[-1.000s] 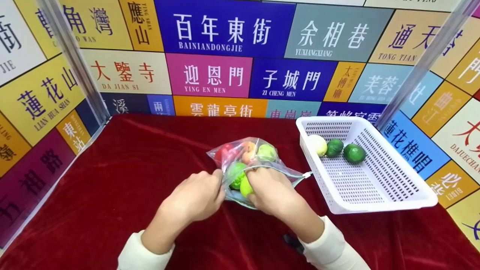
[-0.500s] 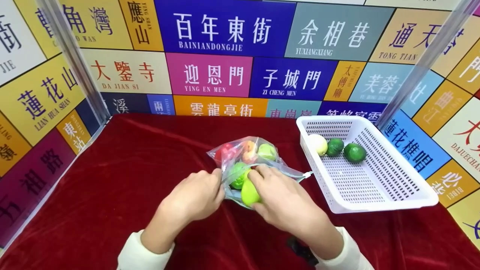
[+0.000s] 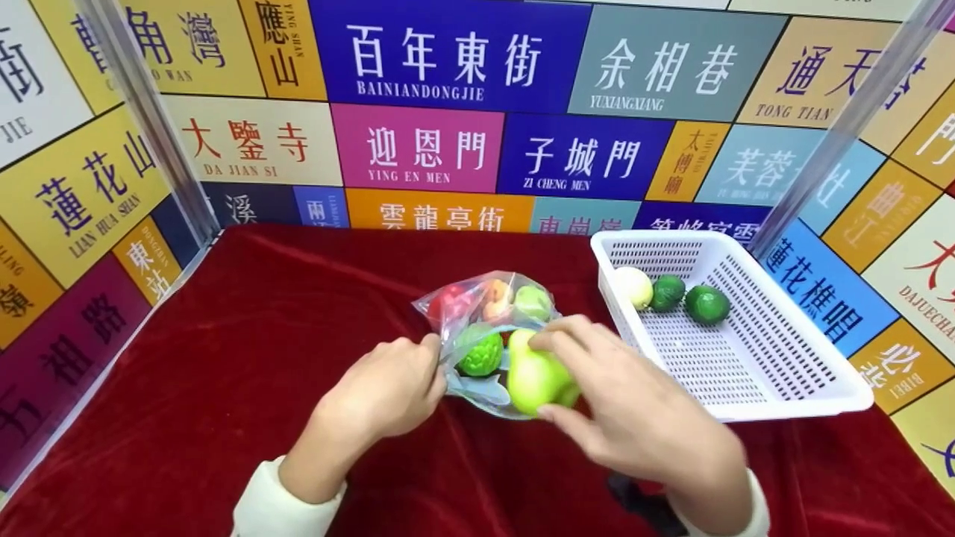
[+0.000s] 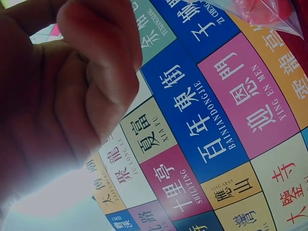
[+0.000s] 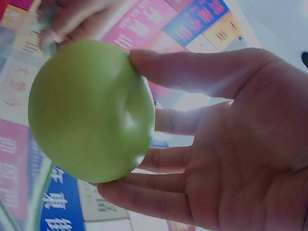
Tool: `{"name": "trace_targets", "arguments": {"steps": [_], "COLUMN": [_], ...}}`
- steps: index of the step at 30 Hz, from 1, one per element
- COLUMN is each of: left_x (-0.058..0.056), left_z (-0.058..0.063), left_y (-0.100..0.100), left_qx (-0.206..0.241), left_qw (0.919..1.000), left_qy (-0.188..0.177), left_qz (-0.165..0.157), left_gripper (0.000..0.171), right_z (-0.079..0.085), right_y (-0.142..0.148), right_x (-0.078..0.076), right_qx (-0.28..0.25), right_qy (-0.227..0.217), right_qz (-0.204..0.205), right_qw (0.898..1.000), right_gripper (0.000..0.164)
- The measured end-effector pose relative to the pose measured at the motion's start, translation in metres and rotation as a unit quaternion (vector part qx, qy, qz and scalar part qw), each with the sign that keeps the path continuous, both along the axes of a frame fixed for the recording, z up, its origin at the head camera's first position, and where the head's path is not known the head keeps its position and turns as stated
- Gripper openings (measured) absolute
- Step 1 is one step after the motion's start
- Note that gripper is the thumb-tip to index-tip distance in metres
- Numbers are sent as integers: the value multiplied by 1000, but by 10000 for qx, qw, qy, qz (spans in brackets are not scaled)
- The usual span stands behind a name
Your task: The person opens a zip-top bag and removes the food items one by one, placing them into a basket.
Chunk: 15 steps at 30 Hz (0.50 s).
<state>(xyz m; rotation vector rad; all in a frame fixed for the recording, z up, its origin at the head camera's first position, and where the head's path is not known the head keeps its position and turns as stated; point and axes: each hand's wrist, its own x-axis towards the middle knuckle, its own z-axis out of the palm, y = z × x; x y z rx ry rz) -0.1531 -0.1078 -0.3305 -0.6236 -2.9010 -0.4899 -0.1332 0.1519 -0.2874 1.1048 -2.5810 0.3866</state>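
Note:
My right hand point(image 3: 627, 403) holds a green pear point(image 3: 536, 377) between thumb and fingers at the mouth of a clear zip bag point(image 3: 477, 391). In the right wrist view the pear point(image 5: 91, 115) shows its rounded end. My left hand point(image 3: 388, 384) pinches the left edge of the bag's opening; its curled fingers point(image 4: 103, 62) fill the left of the left wrist view. Inside the bag lie a bumpy green fruit point(image 3: 481, 354), a red fruit point(image 3: 450, 300), a peach-coloured fruit point(image 3: 498, 300) and a light green fruit point(image 3: 532, 302).
A white perforated basket point(image 3: 746, 406) stands to the right of the bag. In its back left corner sit a pale yellow fruit point(image 3: 633, 288) and two dark green ones, one a rough fruit point(image 3: 707, 304). Red velvet cloth point(image 3: 261, 335) covers the table, with printed panels behind.
My right hand has drawn back from inside the bag, moving right and nearer with the pear, which now shows almost whole. The left hand keeps its grip on the bag's edge.

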Motion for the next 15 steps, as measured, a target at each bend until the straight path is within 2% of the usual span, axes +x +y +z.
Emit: {"name": "trace_targets", "arguments": {"steps": [9, 15], "left_x": [1, 1], "left_z": [2, 2], "left_y": [0, -1], "left_qx": [-30, -48], "left_qw": [10000, 9999], "left_qy": [-47, -112], "left_qz": [7, 5], "left_gripper": [17, 18], "right_z": [9, 13], "right_y": [20, 31], "right_x": [3, 2], "right_qx": [-303, -470], "right_qy": [-243, -61], "right_qz": [62, -105], "right_qw": [9992, 9988], "right_gripper": [54, 54]}}
